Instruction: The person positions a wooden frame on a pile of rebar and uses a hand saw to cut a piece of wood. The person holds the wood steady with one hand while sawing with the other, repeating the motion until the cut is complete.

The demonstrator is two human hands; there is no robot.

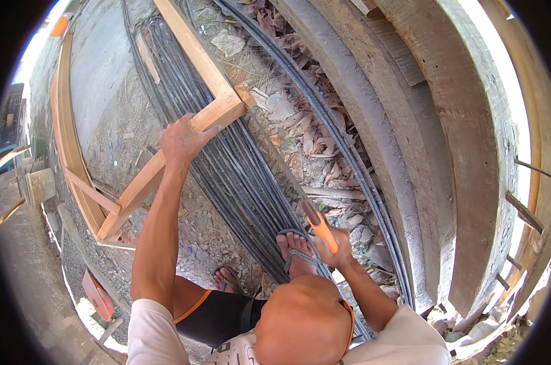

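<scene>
My left hand [186,139] is wrapped round the end rail of a wooden frame [219,113], near its corner. In my right hand [337,249] is the orange handle of a handsaw [322,229]. The saw's thin blade runs up and left from the handle, seen nearly edge-on, toward that same corner. A short wood stub [245,96] sticks out past the corner there. Whether the blade's teeth touch the wood I cannot tell. The frame's far side stretches away to the left, with a small diagonal brace [93,191] across its lower corner.
A long bundle of dark steel bars [239,176] lies beneath the frame; my sandalled right foot [300,252] rests on it. More thin bars [342,143] curve past dry leaves and rubble. Thick planks [373,121] stand along the right. An orange-handled tool [60,25] is at the upper left.
</scene>
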